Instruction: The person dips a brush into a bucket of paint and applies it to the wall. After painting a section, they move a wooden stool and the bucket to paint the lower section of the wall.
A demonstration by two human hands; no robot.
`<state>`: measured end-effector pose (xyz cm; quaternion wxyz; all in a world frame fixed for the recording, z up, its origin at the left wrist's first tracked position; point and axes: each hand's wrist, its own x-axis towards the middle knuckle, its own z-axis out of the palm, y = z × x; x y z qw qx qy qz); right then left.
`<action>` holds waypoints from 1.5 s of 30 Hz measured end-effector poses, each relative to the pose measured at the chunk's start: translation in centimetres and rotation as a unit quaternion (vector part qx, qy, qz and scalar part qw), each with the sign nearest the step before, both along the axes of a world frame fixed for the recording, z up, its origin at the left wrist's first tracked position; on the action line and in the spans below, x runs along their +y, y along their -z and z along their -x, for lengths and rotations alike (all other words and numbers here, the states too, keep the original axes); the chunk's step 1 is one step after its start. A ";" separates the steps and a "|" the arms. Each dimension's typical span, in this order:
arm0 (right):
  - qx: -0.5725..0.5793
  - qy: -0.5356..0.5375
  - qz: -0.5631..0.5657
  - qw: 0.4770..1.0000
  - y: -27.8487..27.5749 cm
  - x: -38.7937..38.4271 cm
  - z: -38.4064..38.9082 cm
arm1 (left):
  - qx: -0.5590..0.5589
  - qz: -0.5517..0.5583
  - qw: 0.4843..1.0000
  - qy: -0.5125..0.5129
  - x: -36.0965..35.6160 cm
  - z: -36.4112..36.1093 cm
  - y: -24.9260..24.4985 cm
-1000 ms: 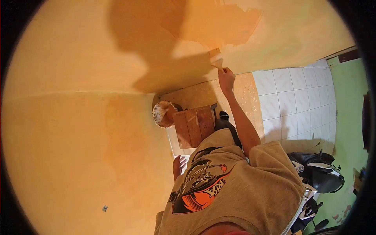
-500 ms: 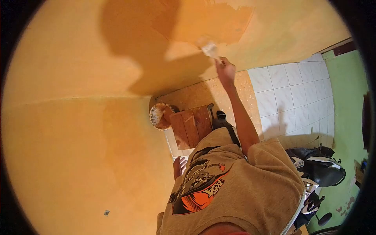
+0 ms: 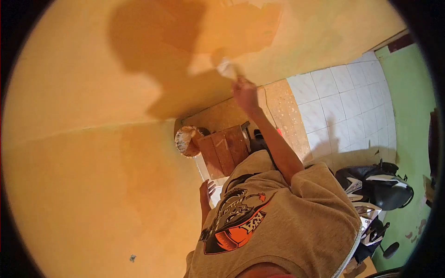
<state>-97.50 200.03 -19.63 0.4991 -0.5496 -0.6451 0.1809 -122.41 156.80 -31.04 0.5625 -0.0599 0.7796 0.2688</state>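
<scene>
My right hand (image 3: 245, 95) is closed around the handle of a paintbrush (image 3: 226, 68). The brush's pale head is slightly blurred and lies at the yellow-orange wall (image 3: 185, 83), just below a darker orange painted patch (image 3: 245, 28). Whether the bristles press on the wall I cannot make out. Low at my side, my left hand (image 3: 207, 189) hangs with its fingers apart and holds nothing. It is near the side wall (image 3: 153, 185) and a wooden stool (image 3: 225, 150). Beside the stool sits a paint-crusted bucket (image 3: 187, 142).
A motorcycle (image 3: 378, 185) stands to my right by a green wall (image 3: 408, 88). Speckled covering (image 3: 282, 102) lies along the wall's foot, beside white floor tiles (image 3: 340, 83). A cord runs over the covering. My shadow falls across the yellow wall.
My right hand and the paintbrush have moved left along the wall. The left hand has risen slightly, with its fingers more in view. The camera view has shifted a little.
</scene>
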 end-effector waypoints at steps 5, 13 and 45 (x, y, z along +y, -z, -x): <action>-0.011 -0.090 -0.110 0.990 -1.4 0.4 1.4 | -0.022 -0.014 0.999 0.043 3.2 0.2 -0.4; -0.120 0.197 0.090 0.969 8.5 3.8 -9.8 | 0.008 -0.062 0.998 -0.024 1.1 0.6 -1.5; -0.163 -0.047 0.030 0.985 9.6 0.7 -5.0 | -0.046 -0.013 0.996 -0.082 -3.9 0.6 0.6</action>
